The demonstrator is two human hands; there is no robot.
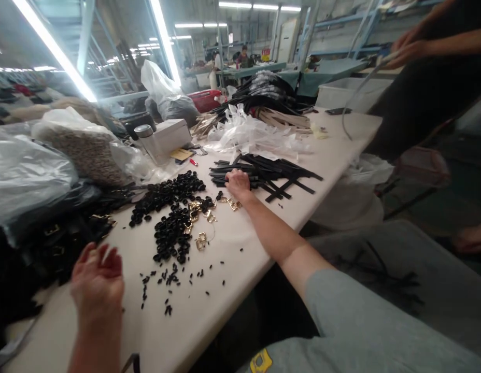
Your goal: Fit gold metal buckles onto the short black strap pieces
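My right hand point(238, 184) reaches across the table to a pile of flat black straps point(279, 173). Its fingers are bent and closed at the left ends of the straps; the fingertips are partly hidden. Near the lower left, my left hand point(97, 280) is raised with loosely curled fingers apart, holding nothing I can see; it is slightly blurred. Between the hands lie small black rings or loops point(172, 233) in heaps, gold-coloured buckles point(201, 241) and scattered tiny black pieces point(170, 274).
Dark straps with gold buckles point(56, 243) are heaped at the left, beside plastic bags point(77, 140). A bottle point(147, 140), a white box point(172, 134) and white plastic wrapping point(244, 132) stand further back. At the right, another person's hands point(409, 49) hold a thin strip beyond the table edge point(322, 199).
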